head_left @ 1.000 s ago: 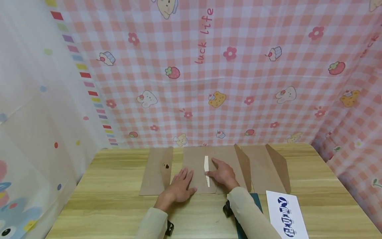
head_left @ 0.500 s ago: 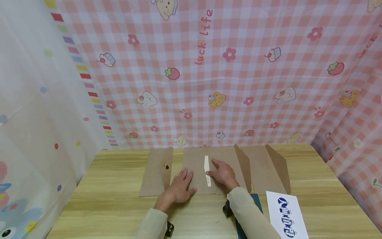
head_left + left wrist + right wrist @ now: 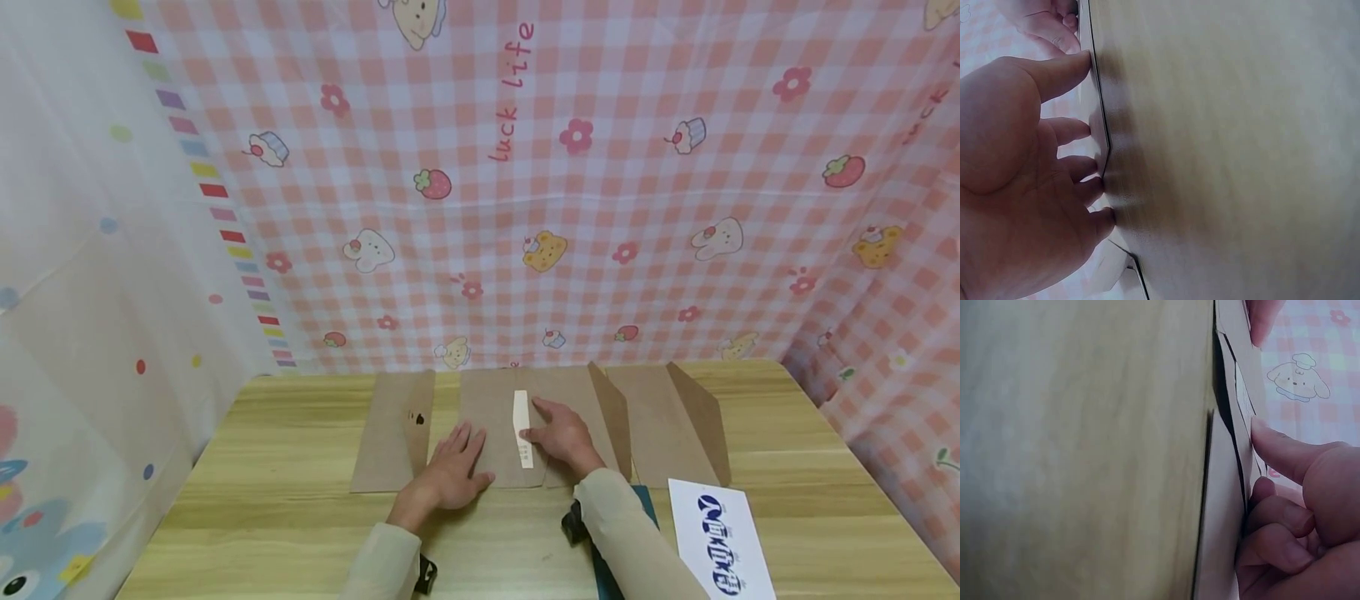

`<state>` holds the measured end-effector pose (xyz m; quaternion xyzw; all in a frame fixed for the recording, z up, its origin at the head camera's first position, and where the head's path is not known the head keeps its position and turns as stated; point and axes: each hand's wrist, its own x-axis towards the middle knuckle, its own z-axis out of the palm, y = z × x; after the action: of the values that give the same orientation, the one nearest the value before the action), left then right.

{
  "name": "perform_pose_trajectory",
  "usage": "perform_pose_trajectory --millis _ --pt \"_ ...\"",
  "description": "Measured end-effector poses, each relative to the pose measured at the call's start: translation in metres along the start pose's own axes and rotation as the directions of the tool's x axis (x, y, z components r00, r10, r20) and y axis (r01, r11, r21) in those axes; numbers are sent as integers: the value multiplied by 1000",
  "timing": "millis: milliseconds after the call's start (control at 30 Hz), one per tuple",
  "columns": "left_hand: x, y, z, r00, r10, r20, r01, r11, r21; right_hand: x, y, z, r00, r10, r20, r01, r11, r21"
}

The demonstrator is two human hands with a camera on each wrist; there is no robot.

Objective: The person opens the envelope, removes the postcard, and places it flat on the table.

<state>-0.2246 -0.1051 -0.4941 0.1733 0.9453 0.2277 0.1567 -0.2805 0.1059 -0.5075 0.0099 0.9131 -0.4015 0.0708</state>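
Observation:
Near the desk's back, a brown kraft envelope [image 3: 487, 387] lies flat with a strip of white card [image 3: 521, 407] showing at its right edge. Faint print marks the card's near end. My right hand [image 3: 564, 435] holds the card at that edge with thumb and index finger; in the right wrist view the thumb [image 3: 1285, 447] touches its surface and the other fingers curl. My left hand [image 3: 450, 477] rests on the envelope's near left part, fingers spread. In the left wrist view, the left fingertips [image 3: 1082, 167] press along the envelope. The rest of the card is hidden.
Another kraft envelope [image 3: 381, 429] lies to the left, with a dark mark near its flap. Two more with raised flaps, one an envelope [image 3: 652, 425], lie to the right. A printed white sheet [image 3: 720, 533] and a dark green item [image 3: 647, 504] lie nearer the front right.
The card has slid slightly to the right with the right thumb, so a wider strip and more print show. The left hand has stayed in place.

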Motion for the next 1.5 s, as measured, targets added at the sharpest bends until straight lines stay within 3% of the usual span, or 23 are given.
perform_pose_trajectory --millis 267,633,1000,1300,1500 --pt "0 0 0 1000 7 3 -7 1000 6 1 6 -2 999 -52 16 51 998 45" --pt "-2 3 -1 1000 5 11 -5 1000 15 2 9 -1 998 -58 22 57 998 40" --pt "0 4 -2 1000 -5 31 4 999 51 -4 2 -1 998 -52 45 53 998 -19" --pt "0 5 -3 999 -13 33 11 998 56 -4 -3 -4 997 -31 69 26 997 68" --pt "0 5 -4 999 -11 32 9 998 60 -3 -4 -5 997 -1 79 -13 984 177"
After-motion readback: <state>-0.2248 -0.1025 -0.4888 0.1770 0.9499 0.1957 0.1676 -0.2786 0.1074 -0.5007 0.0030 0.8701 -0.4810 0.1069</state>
